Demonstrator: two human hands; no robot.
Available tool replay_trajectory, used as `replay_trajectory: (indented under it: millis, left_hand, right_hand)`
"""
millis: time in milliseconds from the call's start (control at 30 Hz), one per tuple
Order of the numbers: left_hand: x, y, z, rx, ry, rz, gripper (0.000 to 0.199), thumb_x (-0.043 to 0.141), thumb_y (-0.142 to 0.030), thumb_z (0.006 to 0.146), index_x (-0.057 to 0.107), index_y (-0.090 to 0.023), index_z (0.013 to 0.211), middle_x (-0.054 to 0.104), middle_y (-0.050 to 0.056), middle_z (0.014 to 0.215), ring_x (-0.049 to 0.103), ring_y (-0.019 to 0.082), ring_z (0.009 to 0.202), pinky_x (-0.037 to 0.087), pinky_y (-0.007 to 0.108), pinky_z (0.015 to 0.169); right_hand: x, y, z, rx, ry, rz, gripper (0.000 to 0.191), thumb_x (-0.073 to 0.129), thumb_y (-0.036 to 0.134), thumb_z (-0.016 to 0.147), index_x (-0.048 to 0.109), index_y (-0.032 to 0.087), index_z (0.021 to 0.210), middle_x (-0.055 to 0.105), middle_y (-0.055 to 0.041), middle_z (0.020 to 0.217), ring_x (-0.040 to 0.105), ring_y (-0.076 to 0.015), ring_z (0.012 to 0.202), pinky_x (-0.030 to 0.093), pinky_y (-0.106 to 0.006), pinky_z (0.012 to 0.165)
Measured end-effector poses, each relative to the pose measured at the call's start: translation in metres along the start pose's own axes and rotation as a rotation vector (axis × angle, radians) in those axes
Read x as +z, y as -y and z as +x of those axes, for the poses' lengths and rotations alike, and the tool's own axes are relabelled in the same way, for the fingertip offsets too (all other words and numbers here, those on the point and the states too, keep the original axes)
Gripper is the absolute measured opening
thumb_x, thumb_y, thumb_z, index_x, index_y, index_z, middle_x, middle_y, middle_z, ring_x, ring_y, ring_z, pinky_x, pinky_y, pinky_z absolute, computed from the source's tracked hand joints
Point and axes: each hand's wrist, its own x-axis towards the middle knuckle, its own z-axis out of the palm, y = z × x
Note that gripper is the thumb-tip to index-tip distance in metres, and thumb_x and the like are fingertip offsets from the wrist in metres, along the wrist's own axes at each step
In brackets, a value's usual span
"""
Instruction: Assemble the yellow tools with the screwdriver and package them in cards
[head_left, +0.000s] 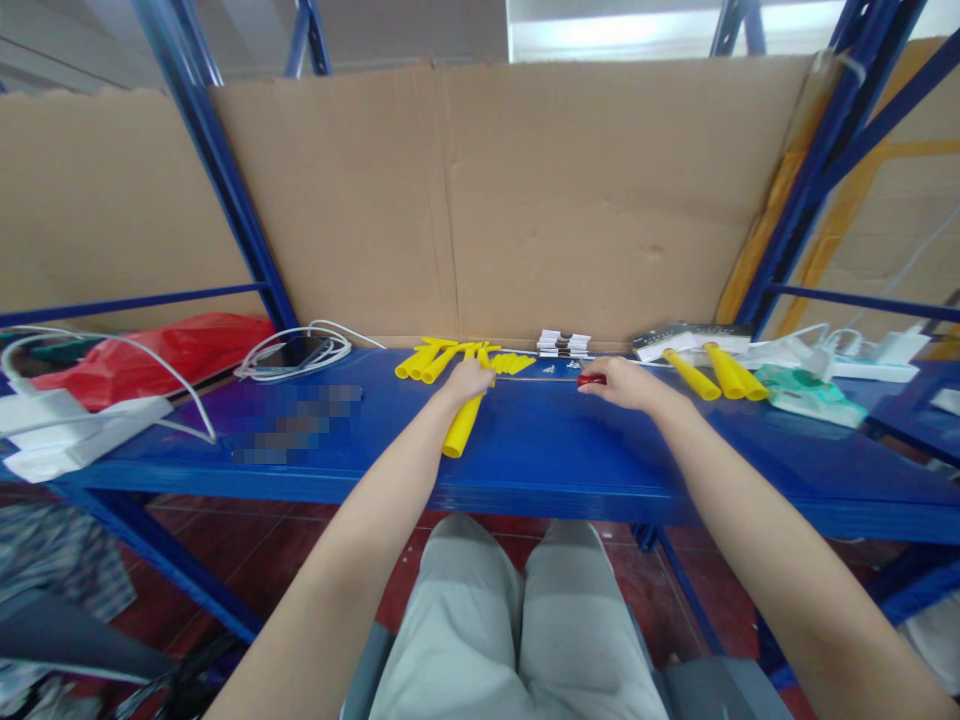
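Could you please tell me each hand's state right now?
Left hand: closed, holding a yellow, tubular plastic piece.
Right hand: closed, holding a thin-shafted tool with a red handle.

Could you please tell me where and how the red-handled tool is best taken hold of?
Probably by its red handle, coming from the right and slightly above. The handle is the thicker end, where the right hand holds it, while the thin shaft reaches left toward the yellow tube in the left hand.

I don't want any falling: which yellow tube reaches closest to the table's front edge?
The yellow tube in your left hand; all the others end farther back.
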Motion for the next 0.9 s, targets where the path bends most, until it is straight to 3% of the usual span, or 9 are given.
replay_trajectory:
  millis: [533,900]
  left_hand:
    - [0.0022,0.0022,0.0026,0.007,0.0,-0.024,0.03,0.046,-0.021,0.083,0.071,-0.005,0.086,0.072,0.015,0.085,0.066,0.019,0.071,0.047,0.024,0.06]
    - [0.0005,-0.001,-0.0004,0.007,0.001,0.045,0.034,0.044,-0.023,0.087,0.069,-0.003,0.098,0.072,0.017,0.094,0.068,0.021,0.079,0.046,0.024,0.062]
  right_hand:
    - [0.0034,0.0029,0.0008,0.118,0.114,0.062,0.021,0.051,0.029,0.086,0.063,0.016,0.076,0.068,-0.008,0.075,0.057,-0.0181,0.064,0.037,-0.027,0.06]
    - [0.0049,0.0007,0.0011,0.116,0.197,0.208,0.036,0.047,0.047,0.08,0.05,0.019,0.058,0.049,-0.0001,0.056,0.041,-0.0133,0.053,0.031,-0.027,0.052]
